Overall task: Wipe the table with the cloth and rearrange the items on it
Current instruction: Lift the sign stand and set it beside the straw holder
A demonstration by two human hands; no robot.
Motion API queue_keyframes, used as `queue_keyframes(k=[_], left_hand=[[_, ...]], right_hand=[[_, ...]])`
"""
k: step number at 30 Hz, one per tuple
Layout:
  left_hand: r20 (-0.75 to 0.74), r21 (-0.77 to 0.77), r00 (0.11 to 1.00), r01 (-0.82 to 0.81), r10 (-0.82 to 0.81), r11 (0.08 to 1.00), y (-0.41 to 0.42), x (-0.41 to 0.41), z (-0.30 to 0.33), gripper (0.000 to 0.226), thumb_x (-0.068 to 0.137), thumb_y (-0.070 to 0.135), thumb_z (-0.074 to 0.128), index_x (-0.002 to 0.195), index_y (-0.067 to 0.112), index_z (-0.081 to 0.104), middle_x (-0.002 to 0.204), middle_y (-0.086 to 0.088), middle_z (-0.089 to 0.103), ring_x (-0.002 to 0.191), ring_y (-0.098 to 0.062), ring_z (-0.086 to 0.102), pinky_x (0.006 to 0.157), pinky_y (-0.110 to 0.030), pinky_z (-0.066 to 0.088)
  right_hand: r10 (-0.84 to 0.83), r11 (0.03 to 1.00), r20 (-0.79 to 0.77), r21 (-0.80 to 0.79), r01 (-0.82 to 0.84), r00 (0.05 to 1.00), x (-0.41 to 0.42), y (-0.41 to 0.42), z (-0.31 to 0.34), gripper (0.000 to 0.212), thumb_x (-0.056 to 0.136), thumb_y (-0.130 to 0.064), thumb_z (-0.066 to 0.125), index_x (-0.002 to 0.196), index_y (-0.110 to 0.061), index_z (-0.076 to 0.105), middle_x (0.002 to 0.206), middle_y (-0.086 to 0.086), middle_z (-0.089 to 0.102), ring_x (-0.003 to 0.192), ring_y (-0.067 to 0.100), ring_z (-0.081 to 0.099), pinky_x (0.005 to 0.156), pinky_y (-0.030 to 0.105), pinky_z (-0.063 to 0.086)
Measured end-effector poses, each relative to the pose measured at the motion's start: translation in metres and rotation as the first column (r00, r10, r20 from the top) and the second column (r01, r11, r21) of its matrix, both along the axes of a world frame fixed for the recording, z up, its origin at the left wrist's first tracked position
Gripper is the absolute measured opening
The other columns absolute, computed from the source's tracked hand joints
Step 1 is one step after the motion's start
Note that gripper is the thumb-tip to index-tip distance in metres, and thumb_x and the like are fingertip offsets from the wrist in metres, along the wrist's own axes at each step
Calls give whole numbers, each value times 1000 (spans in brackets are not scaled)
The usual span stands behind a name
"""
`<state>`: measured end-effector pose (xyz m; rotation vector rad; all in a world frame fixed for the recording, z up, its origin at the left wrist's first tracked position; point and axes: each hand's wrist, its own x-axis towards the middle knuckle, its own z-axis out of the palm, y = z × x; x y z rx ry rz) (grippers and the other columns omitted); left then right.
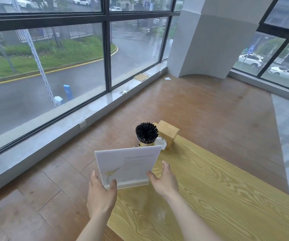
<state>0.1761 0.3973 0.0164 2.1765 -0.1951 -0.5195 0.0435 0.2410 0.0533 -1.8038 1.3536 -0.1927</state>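
A white sign stand (128, 164) stands upright at the left end of the yellow wood-grain table (209, 188). My left hand (102, 193) holds its lower left corner, with the thumb across the front of the base. My right hand (164, 181) is at the lower right edge; the thumb tip touches the sign and the spread fingers stay clear of it. Behind the sign stand a metal cup of black straws (146, 134) and a wooden tissue box (168, 134) with a white tissue (162, 142) sticking out. No cloth is in view.
The table's left edge runs just under the sign, with brown wooden floor (62, 180) beyond it. A low grey window sill (53, 134) and tall windows lie to the left. A white pillar (209, 40) rises at the back right.
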Motion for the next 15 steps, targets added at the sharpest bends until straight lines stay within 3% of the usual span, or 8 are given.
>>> queue_keyframes(k=[5,7,15], left_hand=[[-60,176,982,189,-181,966,-3,-31,-14,74,92,49,55,153,15,31,153,-8,44,136,-32,47,95,-47,43],[-52,220,948,317,-313,923,-11,-49,-20,77,93,53,53,155,16,27,157,-8,39,142,-30,40,101,-46,42],[150,296,689,652,-709,697,-58,-147,-21,81,90,65,46,156,25,22,158,2,34,143,-25,35,111,-40,36]], right_hand=[[27,998,-99,-49,-32,995,-38,-5,-5,87,90,-55,65,159,-25,21,158,3,43,143,25,43,114,39,37],[14,999,-132,-51,-21,991,-62,-7,-10,86,92,-56,62,160,-25,19,162,3,36,147,24,37,117,39,34],[-111,992,-228,-88,93,967,-189,-11,-27,86,94,-67,48,162,-28,13,171,3,16,156,22,19,122,39,25]])
